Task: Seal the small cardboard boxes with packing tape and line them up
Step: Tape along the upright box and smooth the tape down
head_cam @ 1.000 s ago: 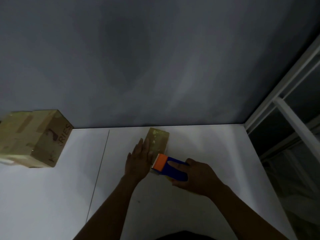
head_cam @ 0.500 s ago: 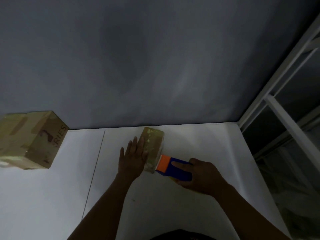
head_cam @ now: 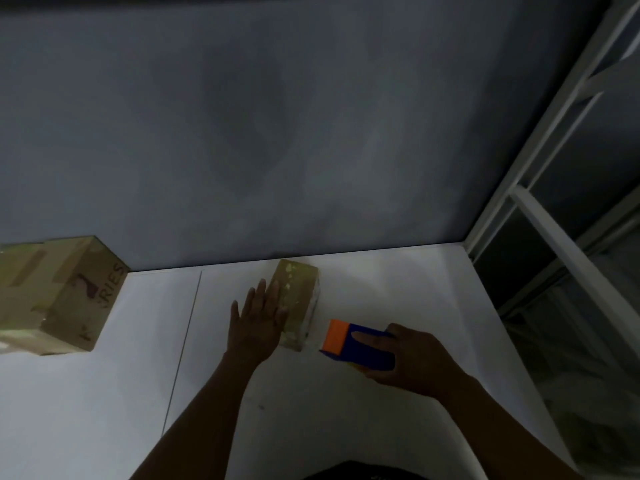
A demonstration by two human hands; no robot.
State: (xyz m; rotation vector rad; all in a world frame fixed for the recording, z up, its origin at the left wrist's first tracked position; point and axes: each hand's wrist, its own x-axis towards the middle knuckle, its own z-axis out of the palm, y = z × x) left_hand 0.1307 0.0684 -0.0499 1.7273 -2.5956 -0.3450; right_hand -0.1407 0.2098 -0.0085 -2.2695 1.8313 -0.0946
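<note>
A small cardboard box (head_cam: 298,299) lies on the white table (head_cam: 398,289) near the back wall. My left hand (head_cam: 256,323) rests flat against the box's left side and top, fingers straight. My right hand (head_cam: 412,362) grips a blue tape dispenser (head_cam: 360,344) with an orange front end. The dispenser is just right of the box and apart from it. A larger taped cardboard box (head_cam: 62,296) with dark lettering stands at the far left of the table.
A grey wall (head_cam: 277,133) closes off the back of the table. A white window frame (head_cam: 554,202) runs along the right edge. A thin seam (head_cam: 187,334) crosses the tabletop between the two boxes.
The dispenser has drawn back from the small box's near end to the right, leaving a gap. My left hand stays flat on the box.
</note>
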